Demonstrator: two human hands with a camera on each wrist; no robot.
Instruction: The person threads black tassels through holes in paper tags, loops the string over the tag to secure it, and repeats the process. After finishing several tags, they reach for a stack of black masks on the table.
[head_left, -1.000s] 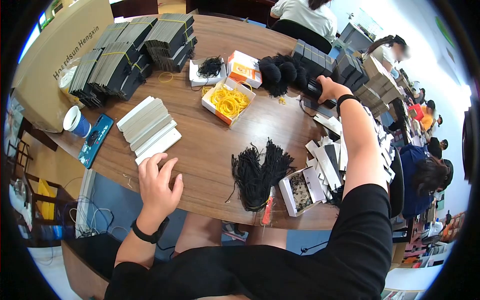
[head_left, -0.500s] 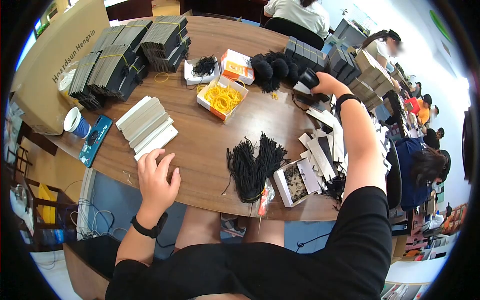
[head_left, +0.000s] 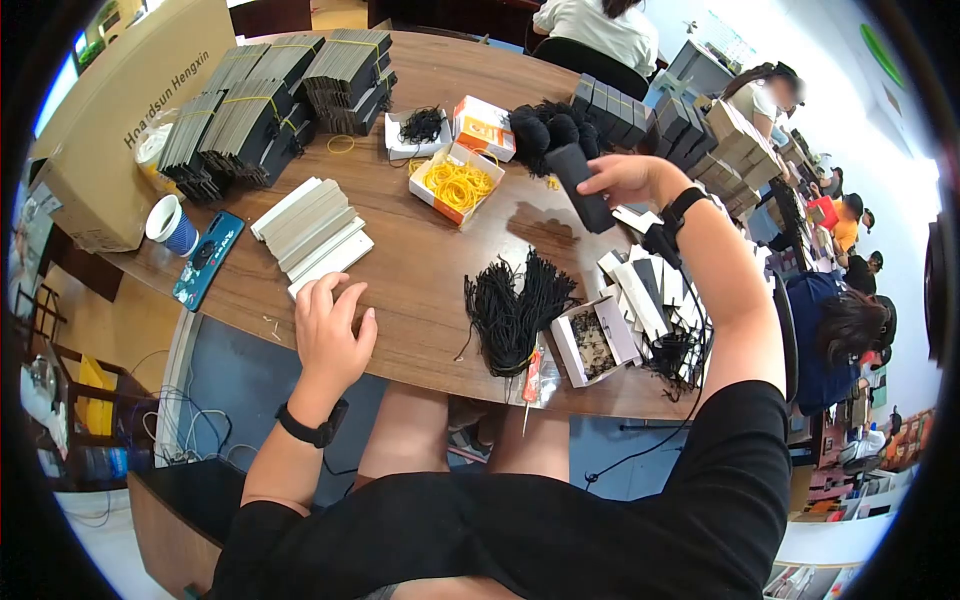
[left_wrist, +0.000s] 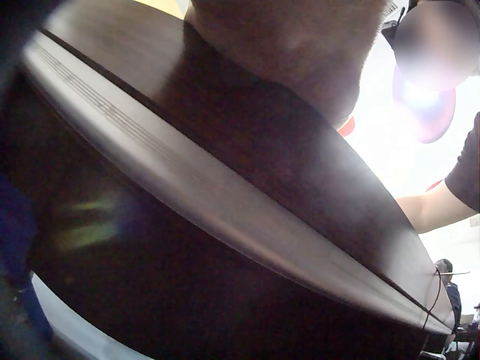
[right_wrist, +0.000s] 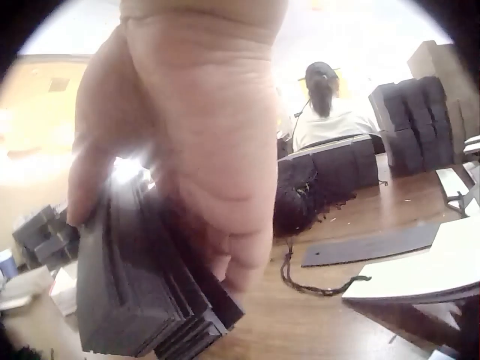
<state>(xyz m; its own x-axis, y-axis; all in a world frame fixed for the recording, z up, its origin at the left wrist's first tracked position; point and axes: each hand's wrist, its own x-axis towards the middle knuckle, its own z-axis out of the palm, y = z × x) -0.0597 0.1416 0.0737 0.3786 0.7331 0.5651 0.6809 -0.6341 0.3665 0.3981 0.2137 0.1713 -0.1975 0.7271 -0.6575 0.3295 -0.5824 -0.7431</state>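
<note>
My right hand (head_left: 632,182) grips a stack of black card strips (head_left: 578,190) above the right side of the table. In the right wrist view the strips (right_wrist: 131,292) lie face to face between thumb and fingers, their lower ends slightly uneven. My left hand (head_left: 332,330) rests at the near table edge with fingers loosely bent and nothing in them. Its fingertips are close to the near end of a row of white and grey card strips (head_left: 315,232). The left wrist view shows mostly the table's edge (left_wrist: 225,202) beneath the hand.
Black tassels (head_left: 515,310), a red-handled awl (head_left: 532,378) and a small white box (head_left: 590,345) lie near the front edge. Loose white strips (head_left: 640,290) spread at the right. Rubber bands fill an orange box (head_left: 440,205). Banded stacks (head_left: 240,120), a paper cup (head_left: 172,228) and a phone (head_left: 208,262) stand left.
My right hand has lifted the black strips off the far right of the table and brought them left and nearer. My left hand has stayed by the white and grey strips.
</note>
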